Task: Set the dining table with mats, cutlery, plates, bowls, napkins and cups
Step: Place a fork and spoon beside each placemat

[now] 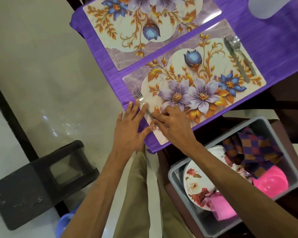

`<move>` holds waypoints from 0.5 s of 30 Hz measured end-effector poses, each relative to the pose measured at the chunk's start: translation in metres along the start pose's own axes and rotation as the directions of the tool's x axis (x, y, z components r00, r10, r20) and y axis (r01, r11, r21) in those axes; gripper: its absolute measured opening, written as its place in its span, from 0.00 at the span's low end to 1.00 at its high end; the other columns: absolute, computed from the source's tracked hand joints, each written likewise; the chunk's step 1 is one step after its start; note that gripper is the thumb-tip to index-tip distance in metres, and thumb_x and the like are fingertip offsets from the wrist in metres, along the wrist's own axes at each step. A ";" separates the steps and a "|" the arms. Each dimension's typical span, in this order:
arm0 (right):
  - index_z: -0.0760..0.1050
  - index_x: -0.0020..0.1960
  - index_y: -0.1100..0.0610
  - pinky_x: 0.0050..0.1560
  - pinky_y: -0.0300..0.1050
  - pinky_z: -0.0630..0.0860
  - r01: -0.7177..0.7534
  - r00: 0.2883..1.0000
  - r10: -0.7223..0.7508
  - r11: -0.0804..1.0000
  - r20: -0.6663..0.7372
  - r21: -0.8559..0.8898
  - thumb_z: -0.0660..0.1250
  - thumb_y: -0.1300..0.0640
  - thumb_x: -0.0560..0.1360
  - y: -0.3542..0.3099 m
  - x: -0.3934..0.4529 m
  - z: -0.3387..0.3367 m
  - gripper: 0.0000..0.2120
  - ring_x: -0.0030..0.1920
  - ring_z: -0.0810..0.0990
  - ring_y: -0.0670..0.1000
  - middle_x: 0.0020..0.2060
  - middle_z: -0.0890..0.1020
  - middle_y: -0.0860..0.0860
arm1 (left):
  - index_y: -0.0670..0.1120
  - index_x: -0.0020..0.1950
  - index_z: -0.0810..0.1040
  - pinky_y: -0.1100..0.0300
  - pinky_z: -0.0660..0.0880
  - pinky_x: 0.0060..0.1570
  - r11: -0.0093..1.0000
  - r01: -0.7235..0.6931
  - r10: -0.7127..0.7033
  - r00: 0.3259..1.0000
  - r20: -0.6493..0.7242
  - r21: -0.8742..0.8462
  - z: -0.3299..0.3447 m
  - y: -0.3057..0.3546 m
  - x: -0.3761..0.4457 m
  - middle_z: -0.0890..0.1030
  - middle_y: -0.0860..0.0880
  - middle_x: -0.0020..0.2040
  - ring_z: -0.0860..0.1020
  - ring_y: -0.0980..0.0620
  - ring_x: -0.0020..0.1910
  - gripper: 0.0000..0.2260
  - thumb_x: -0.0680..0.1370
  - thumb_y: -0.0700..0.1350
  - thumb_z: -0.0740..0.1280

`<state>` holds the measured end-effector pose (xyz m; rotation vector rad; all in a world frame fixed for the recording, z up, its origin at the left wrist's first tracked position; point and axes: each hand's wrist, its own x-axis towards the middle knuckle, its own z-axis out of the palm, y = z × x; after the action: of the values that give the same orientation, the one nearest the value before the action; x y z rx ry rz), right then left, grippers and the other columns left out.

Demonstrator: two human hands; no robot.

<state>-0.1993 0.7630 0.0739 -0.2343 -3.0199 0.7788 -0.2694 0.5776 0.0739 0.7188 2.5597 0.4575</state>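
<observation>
Two floral mats lie on the purple tablecloth: a near mat and a far mat. A fork lies along the near mat's left end. My right hand pinches the fork's handle with curled fingers. My left hand is spread flat beside it, fingertips touching the fork's neck and the mat's edge. A knife and a spoon lie at the mat's right end.
A grey tub at the lower right holds a floral plate, a pink bowl, pink napkins, a checked cloth and another fork. A black stool stands on the floor at the left. A white object sits top right.
</observation>
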 end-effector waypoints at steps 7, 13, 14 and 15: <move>0.84 0.63 0.52 0.43 0.53 0.75 -0.011 1.000 0.012 0.998 -0.009 0.058 0.69 0.50 0.80 0.001 0.000 -0.001 0.14 0.48 0.77 0.57 0.46 0.80 0.56 | 0.59 0.85 0.49 0.43 0.60 0.78 0.998 -0.011 0.013 0.999 -0.036 0.061 0.002 0.001 0.002 0.53 0.52 0.86 0.50 0.47 0.85 0.38 0.80 0.72 0.58; 0.85 0.59 0.57 0.45 0.43 0.71 -0.104 0.992 0.117 0.972 -0.050 0.209 0.73 0.56 0.77 0.009 -0.003 -0.032 0.11 0.45 0.79 0.56 0.43 0.81 0.56 | 0.58 0.85 0.52 0.46 0.58 0.79 0.999 -0.035 0.033 0.996 -0.082 -0.021 -0.002 0.007 -0.012 0.53 0.52 0.86 0.52 0.48 0.85 0.37 0.81 0.68 0.64; 0.85 0.58 0.57 0.44 0.45 0.73 -0.140 0.982 0.164 0.965 -0.092 0.223 0.74 0.59 0.76 0.013 -0.005 -0.044 0.12 0.44 0.80 0.57 0.42 0.82 0.56 | 0.57 0.85 0.54 0.47 0.57 0.79 0.999 -0.032 0.028 0.996 -0.090 -0.044 -0.003 0.010 -0.017 0.54 0.52 0.86 0.53 0.48 0.85 0.37 0.81 0.67 0.65; 0.85 0.58 0.57 0.45 0.46 0.75 -0.183 0.966 0.219 0.954 -0.136 0.239 0.73 0.61 0.74 0.022 -0.010 -0.060 0.12 0.43 0.81 0.57 0.42 0.83 0.56 | 0.57 0.85 0.56 0.46 0.58 0.79 0.997 -0.044 0.038 0.995 -0.095 -0.059 -0.005 0.017 -0.022 0.55 0.52 0.85 0.54 0.49 0.84 0.36 0.81 0.65 0.66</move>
<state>-0.1834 0.8087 0.1159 -0.5771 -2.7554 1.0516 -0.2484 0.5784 0.0920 0.7451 2.6099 0.5938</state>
